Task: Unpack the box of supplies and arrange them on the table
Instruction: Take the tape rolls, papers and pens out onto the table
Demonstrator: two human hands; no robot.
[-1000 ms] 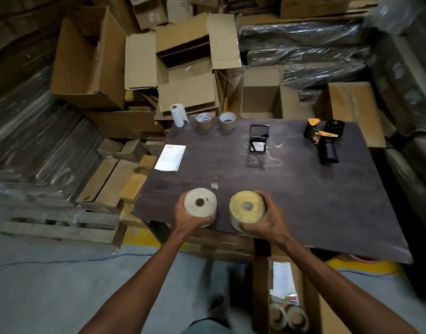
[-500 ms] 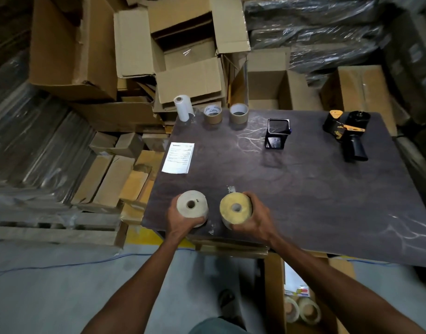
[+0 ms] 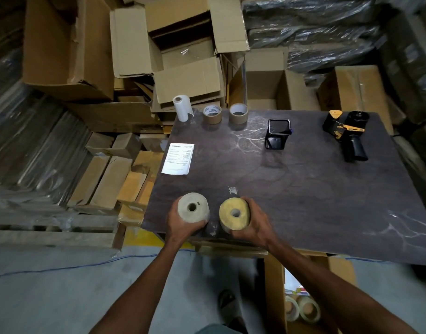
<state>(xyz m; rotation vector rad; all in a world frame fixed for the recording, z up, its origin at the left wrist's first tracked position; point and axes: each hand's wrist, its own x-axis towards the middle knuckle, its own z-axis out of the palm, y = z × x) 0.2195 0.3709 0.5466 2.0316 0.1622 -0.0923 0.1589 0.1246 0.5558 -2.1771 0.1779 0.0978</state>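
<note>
Over the near edge of the table (image 3: 303, 201), my left hand (image 3: 183, 225) curled round the white roll (image 3: 193, 208) and my right hand (image 3: 256, 225) round the yellow roll (image 3: 233, 214), side by side, apart. Both looked dense, stiff and fairly heavy, I judged; gripping the curved sides suited them. The box (image 3: 274, 292) by my feet held smaller tape rolls (image 3: 301, 308).

Both forearms are bare, no sleeves, with nothing worn on the left hand (image 3: 183, 224) or right hand (image 3: 254, 226).
</note>
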